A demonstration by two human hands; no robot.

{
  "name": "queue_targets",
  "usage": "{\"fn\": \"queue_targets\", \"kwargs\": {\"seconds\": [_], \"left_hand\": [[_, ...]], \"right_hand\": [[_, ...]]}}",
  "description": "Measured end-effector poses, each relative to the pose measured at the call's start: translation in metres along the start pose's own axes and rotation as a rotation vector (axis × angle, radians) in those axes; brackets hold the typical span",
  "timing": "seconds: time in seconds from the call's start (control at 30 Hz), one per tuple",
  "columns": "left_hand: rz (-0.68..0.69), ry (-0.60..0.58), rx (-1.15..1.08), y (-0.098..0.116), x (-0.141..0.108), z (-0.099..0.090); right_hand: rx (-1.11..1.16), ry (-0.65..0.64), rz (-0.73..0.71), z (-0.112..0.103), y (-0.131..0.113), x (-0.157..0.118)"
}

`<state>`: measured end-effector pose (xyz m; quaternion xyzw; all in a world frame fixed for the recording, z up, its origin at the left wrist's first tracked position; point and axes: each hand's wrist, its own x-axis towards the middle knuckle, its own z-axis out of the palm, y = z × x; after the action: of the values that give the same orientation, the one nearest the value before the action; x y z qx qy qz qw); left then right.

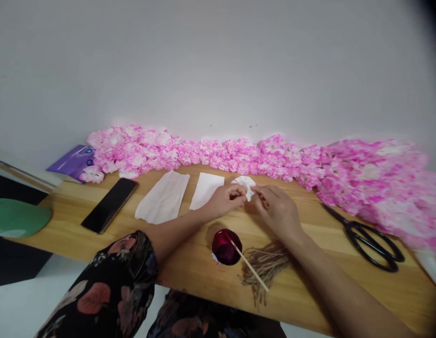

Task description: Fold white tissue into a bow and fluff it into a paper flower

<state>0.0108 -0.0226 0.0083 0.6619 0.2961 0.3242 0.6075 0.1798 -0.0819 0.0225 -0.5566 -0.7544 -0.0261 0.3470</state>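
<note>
in the head view, the white ruffled piece (244, 181) sat near the middle of the worktop (190, 267), between the two hands and just in front of the row of pink flowers (218, 155). the left hand (225, 201) had its fingers curled together, the tips clamped on the lower edge of the piece. the right hand (278, 209) reached in from the other side with a fingertip touching the piece; whether its thumb and fingers were pinched on it, i cannot tell.

left of the hands lay a white sheet (206, 188), its near end beside the left wrist, then a larger off-white sheet (163, 197), then a dark phone (110, 205) set at a slant. a purple packet (72, 162) stood at the far left end of the flowers, and a green object (20, 218) showed at the left edge.

nearer the person, a small cup (225, 253) held dark magenta liquid. a pale stick (255, 272) leaned out of it across a bundle of thin brown stems (269, 258), close to the right forearm. on the right lay black-handled scissors (371, 246), the blade end running up to the flowers. a dark floral sleeve (108, 281) covered the upper part of the left arm.
</note>
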Motion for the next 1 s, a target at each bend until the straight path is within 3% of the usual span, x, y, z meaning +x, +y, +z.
{"fn": "queue_targets", "kwargs": {"seconds": [0.2,0.7,1.0], "left_hand": [[0.005,-0.006,0.079,0.000,0.000,-0.002],[0.003,-0.002,0.143,0.004,-0.001,-0.003],[0.065,-0.005,0.169,0.003,-0.001,-0.003]], "right_hand": [[0.181,-0.048,0.138,0.003,0.006,-0.001],[0.141,-0.059,0.035,0.001,0.003,-0.003],[0.015,0.064,-0.126,-0.001,-0.004,-0.001]]}}
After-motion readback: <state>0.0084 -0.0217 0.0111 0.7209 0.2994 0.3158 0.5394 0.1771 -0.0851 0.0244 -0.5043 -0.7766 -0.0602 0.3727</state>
